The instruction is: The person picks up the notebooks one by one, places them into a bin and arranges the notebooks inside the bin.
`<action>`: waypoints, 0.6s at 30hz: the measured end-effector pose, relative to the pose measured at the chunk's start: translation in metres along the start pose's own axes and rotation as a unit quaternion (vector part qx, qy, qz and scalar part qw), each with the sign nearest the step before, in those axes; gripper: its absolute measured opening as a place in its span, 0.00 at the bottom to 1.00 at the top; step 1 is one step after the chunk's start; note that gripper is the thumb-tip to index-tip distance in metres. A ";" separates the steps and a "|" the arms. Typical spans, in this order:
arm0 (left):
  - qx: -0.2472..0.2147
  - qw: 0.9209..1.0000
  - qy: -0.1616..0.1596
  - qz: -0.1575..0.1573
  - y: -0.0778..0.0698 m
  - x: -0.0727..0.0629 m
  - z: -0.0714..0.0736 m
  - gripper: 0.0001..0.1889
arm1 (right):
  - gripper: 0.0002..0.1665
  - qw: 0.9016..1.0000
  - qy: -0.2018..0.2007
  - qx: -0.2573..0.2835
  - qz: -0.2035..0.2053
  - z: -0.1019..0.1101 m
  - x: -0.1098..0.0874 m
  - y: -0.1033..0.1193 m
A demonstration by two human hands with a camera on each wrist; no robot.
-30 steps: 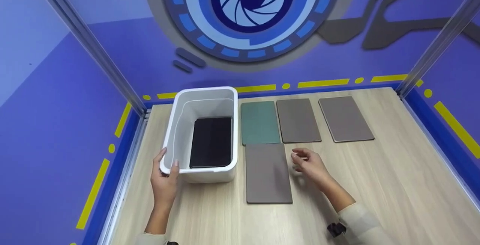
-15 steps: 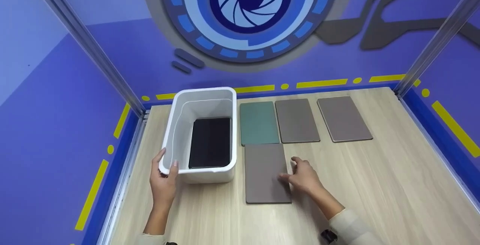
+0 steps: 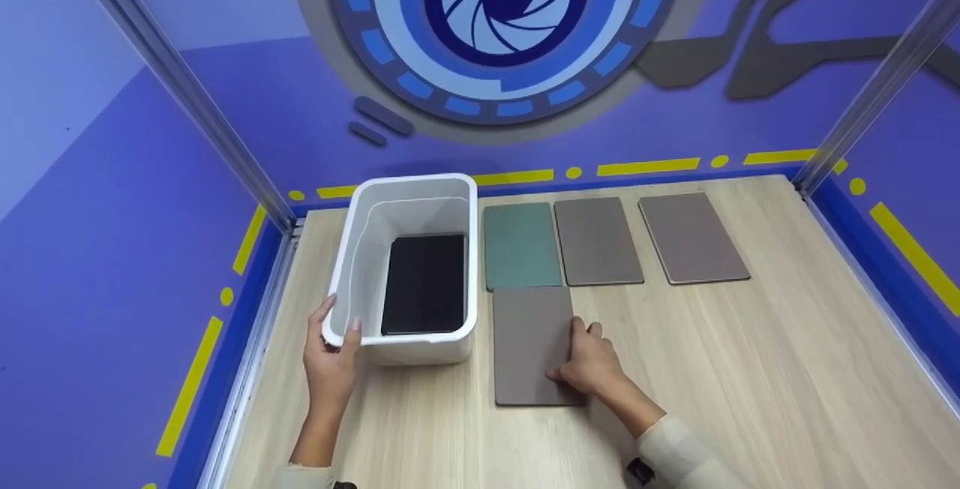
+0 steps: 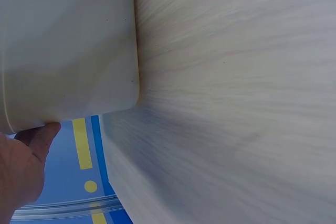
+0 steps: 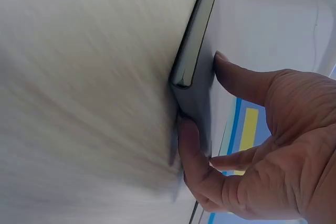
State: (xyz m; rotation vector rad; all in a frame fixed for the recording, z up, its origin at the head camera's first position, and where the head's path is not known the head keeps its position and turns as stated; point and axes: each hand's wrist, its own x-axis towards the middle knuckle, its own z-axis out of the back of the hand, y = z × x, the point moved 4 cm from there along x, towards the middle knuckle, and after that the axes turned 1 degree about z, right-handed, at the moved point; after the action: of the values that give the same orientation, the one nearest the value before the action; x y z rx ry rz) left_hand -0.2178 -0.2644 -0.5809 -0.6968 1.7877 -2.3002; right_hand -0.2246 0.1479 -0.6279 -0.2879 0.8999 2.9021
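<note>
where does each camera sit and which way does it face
Head: on the head, facing forward and down over white bin, gray-brown book and table; left hand, right hand and sleeves show.
Left wrist: on that wrist, facing the bin's outer side and table; part of the left hand shows.
Right wrist: on that wrist, facing the book's edge; right hand shows.
Shared by head and right wrist: book, right hand.

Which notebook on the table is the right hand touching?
The front grey-brown notebook: the right hand grips its right edge. The green notebook and two other grey-brown ones lie behind, untouched.
</note>
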 end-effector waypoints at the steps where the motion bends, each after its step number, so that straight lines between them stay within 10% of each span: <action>1: 0.000 1.000 0.000 -0.001 -0.001 0.000 0.000 0.30 | 0.66 1.000 0.001 0.001 0.002 0.000 0.000 0.000; 18: 0.007 1.000 0.003 0.001 0.001 0.000 0.001 0.31 | 0.62 0.991 0.024 0.132 -0.002 -0.007 0.001 -0.013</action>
State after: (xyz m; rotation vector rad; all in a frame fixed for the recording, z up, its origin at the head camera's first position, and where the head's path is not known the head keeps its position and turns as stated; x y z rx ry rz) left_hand -0.2179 -0.2656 -0.5812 -0.6870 1.7725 -2.3127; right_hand -0.2226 0.1545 -0.6405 -0.3376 1.2719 2.7379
